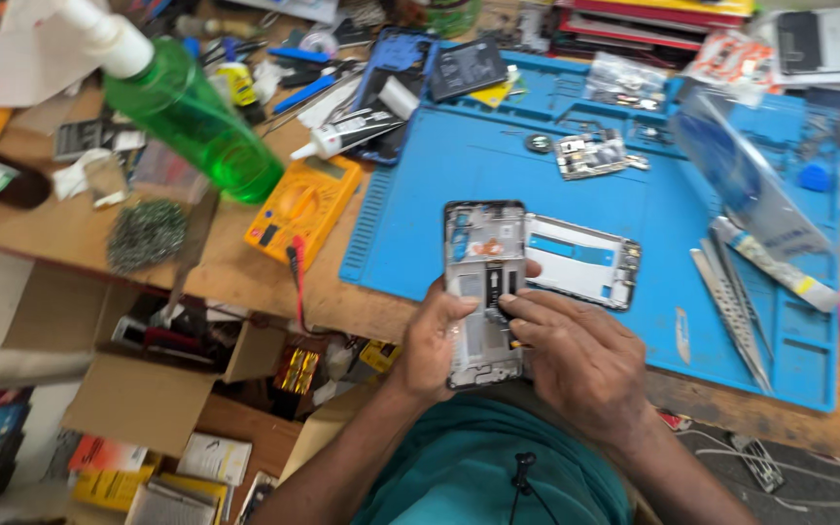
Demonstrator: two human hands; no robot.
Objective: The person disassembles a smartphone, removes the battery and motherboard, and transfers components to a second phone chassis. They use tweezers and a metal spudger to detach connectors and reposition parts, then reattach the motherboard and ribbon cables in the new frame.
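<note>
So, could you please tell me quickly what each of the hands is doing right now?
Left hand: closed around the opened phone frame, holding it.
Right hand: fingertips pressed on the frame's middle; any held tool cannot be told.

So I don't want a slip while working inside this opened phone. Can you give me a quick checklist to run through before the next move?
1. Phone frame gripped by left hand: ok.
2. Right hand fingertips on the middle of the frame: ok.
3. Frame over the blue mat: not ok, its lower end hangs past the table edge.
4. Second phone part clear of the hands: not ok, it lies right beside the frame.
5. Tweezers in reach on the mat: ok.
6. Small parts inside seated: cannot tell.
</note>
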